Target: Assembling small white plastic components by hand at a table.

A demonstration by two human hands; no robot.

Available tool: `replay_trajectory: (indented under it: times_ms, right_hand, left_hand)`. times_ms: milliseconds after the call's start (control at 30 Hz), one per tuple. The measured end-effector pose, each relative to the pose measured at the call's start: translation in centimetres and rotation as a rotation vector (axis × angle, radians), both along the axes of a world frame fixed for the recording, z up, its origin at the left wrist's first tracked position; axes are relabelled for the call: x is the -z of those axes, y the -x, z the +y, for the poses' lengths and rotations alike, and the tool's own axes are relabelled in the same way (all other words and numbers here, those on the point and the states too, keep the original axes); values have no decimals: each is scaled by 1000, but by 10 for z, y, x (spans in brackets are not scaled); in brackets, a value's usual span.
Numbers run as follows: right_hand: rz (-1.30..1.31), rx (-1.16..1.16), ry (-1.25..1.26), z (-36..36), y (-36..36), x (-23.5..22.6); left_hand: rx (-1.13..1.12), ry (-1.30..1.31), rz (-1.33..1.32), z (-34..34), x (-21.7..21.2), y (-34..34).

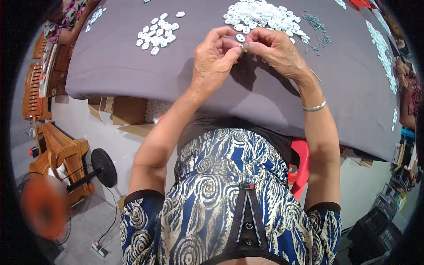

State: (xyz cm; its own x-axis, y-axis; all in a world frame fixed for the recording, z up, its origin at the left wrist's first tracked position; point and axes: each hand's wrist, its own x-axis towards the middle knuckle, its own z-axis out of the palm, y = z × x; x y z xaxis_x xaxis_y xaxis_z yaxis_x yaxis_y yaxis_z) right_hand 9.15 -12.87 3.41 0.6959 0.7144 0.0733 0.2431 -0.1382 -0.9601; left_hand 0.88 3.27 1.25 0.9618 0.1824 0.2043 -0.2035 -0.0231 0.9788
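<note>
Pinches a small white piece (241, 45) between closed fingertips (232, 54) of left hand (213, 62) and right hand (281, 53). Has a white heap (263, 15) just beyond the grip, grey metal bits (317, 25) farther right, a smaller white cluster (157, 33) beyond to the left.

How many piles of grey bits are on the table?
1: the grey metal pile, right of the big white pile and beyond the right hand. Others may be hidden.

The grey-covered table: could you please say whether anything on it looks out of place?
Nothing looks plainly damaged or spilled. Slightly untidy: one white piece sits apart from the left-hand pile, and a few small grey metal pieces trail from their heap.
</note>
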Motion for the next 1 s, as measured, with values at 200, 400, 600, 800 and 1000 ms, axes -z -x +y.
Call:
replay_trajectory:
  times_ms: [200,400,600,800,1000]
  right_hand:
    - [-78,-14,8,0,0,0]
    - [-140,-8,23,1,0,9]
    - [-176,16,-26,1,-2,18]
    - [-310,146,-12,5,0,11]
    - [-447,268,301,-61,-33,-15]
  left_hand:
    - [-23,103,17,-1,-7,1]
    - [-20,141,30,-2,-3,-1]
    - [138,237,75,6,1,-6]
    - [33,259,62,10,4,-4]
    - [-6,225,84,9,1,-4]
